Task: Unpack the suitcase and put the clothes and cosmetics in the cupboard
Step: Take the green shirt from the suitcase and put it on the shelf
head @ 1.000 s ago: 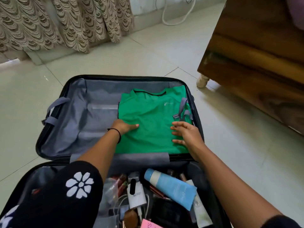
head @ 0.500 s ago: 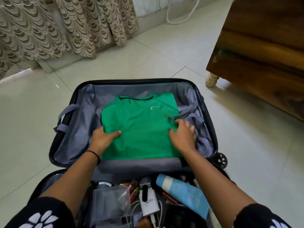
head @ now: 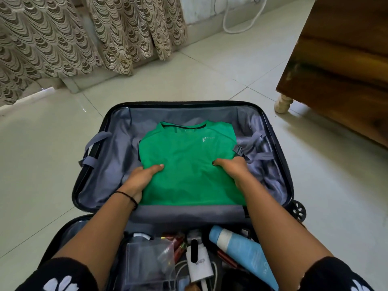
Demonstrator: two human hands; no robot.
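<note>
Green T-shirt (head: 189, 164), folded: lies in the far half of our open suitcase (head: 189, 103). Our left hand (head: 140, 177) and right hand (head: 235, 169) grip its side edges, thumbs on top, fingers tucked beneath. Blue tube (head: 247, 253): near half.

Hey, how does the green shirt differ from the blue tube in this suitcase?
The green shirt is folded flat cloth; the blue tube is a slanted plastic container. The shirt lies in the far half, the tube in the near half. The left hand and right hand grip the shirt; neither touches the tube. Both lie inside the suitcase.
</note>
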